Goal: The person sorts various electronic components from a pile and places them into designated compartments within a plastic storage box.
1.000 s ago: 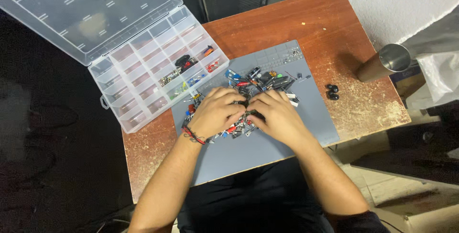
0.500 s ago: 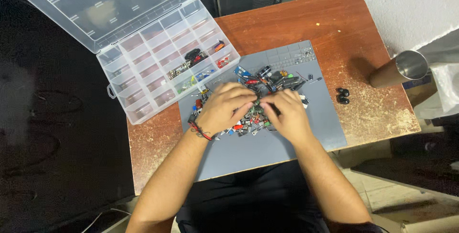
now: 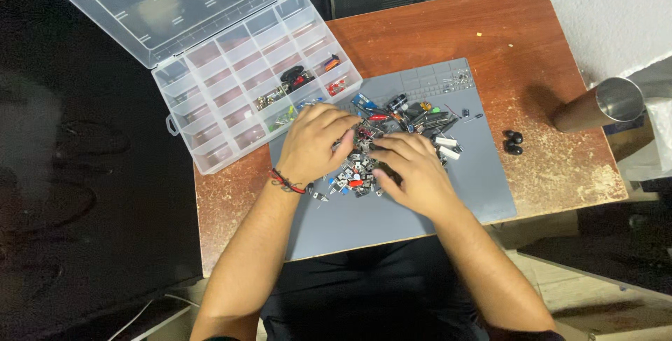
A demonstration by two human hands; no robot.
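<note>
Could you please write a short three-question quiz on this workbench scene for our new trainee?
1. True or false: the clear organiser box has its lid shut.
2. What lies under the pile of small parts? A) grey mat B) bare wood C) cloth
3. Which wrist wears a red and black band?

Key:
1. False; the lid stands open.
2. A, the grey mat.
3. The left hand; the right hand has a bare wrist.

Grey mat (image 3: 392, 232), reddish-brown table (image 3: 448, 29)
</note>
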